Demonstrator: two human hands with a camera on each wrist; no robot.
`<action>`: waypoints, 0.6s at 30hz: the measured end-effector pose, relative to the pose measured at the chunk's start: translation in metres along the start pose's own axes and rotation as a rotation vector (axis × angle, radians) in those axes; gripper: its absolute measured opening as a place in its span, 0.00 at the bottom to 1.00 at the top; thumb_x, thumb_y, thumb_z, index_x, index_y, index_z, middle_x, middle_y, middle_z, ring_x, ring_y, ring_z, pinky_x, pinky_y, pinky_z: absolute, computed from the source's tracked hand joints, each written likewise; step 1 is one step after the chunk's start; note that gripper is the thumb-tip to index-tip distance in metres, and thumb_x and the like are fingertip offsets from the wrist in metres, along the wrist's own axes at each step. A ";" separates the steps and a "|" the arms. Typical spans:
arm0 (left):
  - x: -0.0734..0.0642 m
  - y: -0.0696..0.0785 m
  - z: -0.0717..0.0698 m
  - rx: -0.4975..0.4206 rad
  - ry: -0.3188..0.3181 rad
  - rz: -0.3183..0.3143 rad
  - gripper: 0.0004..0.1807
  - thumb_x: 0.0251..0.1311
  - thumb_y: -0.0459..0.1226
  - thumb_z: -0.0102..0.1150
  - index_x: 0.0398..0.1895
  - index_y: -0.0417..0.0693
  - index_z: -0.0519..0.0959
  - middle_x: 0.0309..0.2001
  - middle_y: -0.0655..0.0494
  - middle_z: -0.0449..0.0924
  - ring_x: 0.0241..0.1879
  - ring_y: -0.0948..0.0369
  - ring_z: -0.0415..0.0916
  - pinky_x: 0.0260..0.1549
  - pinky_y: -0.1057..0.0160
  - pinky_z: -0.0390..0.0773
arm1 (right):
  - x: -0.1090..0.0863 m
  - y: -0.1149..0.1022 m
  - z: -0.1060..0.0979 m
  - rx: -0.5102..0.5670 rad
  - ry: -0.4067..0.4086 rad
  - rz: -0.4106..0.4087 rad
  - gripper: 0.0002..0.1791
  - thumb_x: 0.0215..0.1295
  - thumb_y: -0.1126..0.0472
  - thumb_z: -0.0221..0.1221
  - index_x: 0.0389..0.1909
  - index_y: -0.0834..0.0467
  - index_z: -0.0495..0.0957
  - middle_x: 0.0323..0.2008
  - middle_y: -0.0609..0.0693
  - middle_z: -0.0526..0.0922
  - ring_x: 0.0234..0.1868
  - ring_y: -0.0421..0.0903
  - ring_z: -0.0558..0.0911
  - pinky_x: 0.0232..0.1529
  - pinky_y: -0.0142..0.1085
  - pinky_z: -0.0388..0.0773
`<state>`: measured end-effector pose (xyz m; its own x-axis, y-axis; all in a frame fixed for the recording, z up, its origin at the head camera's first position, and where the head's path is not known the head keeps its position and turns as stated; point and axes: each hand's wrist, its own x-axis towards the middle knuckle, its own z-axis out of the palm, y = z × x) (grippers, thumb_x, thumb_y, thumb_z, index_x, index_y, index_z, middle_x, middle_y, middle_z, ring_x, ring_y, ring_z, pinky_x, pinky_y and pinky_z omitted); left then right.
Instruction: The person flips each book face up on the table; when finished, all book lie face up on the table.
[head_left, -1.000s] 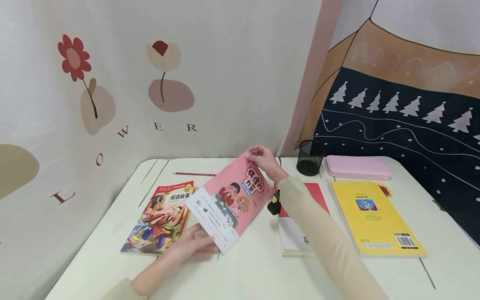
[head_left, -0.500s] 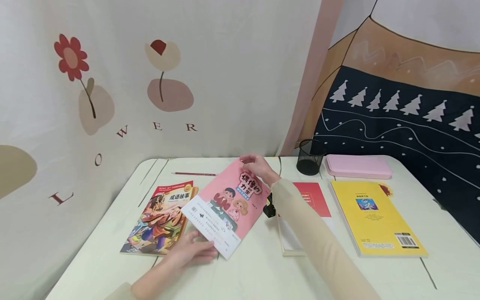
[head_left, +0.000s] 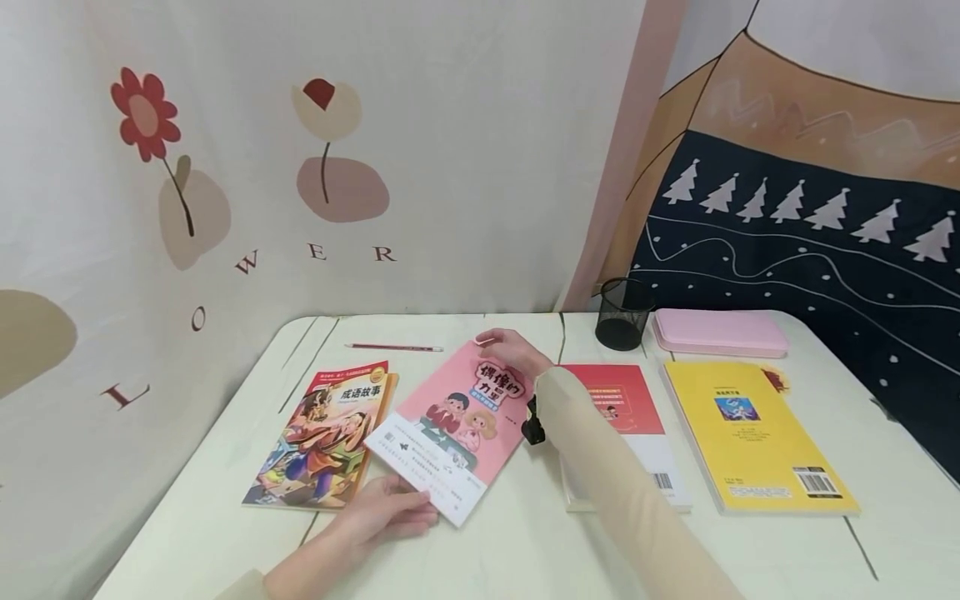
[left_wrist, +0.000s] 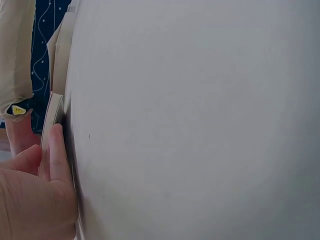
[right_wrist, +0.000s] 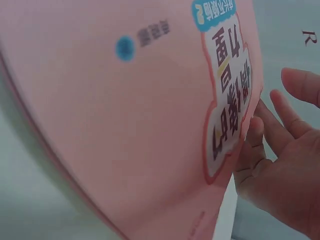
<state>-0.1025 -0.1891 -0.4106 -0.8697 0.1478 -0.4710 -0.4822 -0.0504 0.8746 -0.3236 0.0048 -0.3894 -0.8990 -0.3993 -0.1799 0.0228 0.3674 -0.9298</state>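
Head view: four book covers show. One pink book (head_left: pixel 453 433), slanted, lies in the grasp of two hands between one illustrated book (head_left: pixel 322 442) and one red-and-white book (head_left: pixel 632 404); one yellow book (head_left: pixel 757 442) is farther right. Behind: one pencil (head_left: pixel 393 347), one mesh cup (head_left: pixel 622 329), one pink case (head_left: pixel 720 333). Left wrist view: left hand (left_wrist: pixel 37 200), thumb and finger pinching the edge. Right wrist view: right hand (right_wrist: pixel 285 175), partly spread, gripping the upper edge.

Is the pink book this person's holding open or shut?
Shut: the pink book shows its front cover, with no inside pages spread.
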 end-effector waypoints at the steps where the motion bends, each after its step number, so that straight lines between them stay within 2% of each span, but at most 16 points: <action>1: 0.000 0.000 0.000 0.002 -0.006 0.001 0.23 0.53 0.32 0.57 0.45 0.25 0.61 0.31 0.43 0.78 0.34 0.53 0.78 0.38 0.57 0.76 | 0.000 0.001 0.001 0.001 -0.007 0.000 0.19 0.59 0.62 0.53 0.53 0.56 0.70 0.49 0.52 0.73 0.47 0.47 0.72 0.52 0.41 0.65; 6: 0.000 -0.002 0.000 0.026 -0.038 0.008 0.21 0.53 0.32 0.57 0.43 0.24 0.63 0.31 0.43 0.78 0.34 0.53 0.78 0.37 0.57 0.76 | -0.002 0.003 0.003 -0.001 -0.036 0.026 0.20 0.61 0.62 0.52 0.55 0.57 0.68 0.49 0.54 0.73 0.48 0.48 0.72 0.51 0.41 0.65; 10: -0.001 -0.001 -0.001 0.069 -0.059 0.001 0.18 0.53 0.32 0.56 0.41 0.24 0.67 0.31 0.43 0.79 0.33 0.53 0.78 0.37 0.58 0.76 | -0.002 0.005 0.002 -0.042 -0.068 0.025 0.21 0.61 0.62 0.51 0.57 0.57 0.66 0.51 0.54 0.71 0.49 0.49 0.71 0.52 0.43 0.64; 18: -0.002 0.002 -0.006 0.255 -0.092 -0.011 0.14 0.54 0.35 0.56 0.36 0.28 0.72 0.27 0.47 0.78 0.29 0.56 0.78 0.32 0.60 0.78 | -0.004 0.006 -0.009 -0.104 -0.100 0.035 0.23 0.62 0.59 0.51 0.59 0.56 0.64 0.51 0.54 0.71 0.51 0.49 0.70 0.54 0.45 0.63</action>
<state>-0.1021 -0.1956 -0.4086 -0.8457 0.2363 -0.4785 -0.4393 0.2009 0.8756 -0.3238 0.0155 -0.3913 -0.8500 -0.4648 -0.2479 0.0037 0.4653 -0.8851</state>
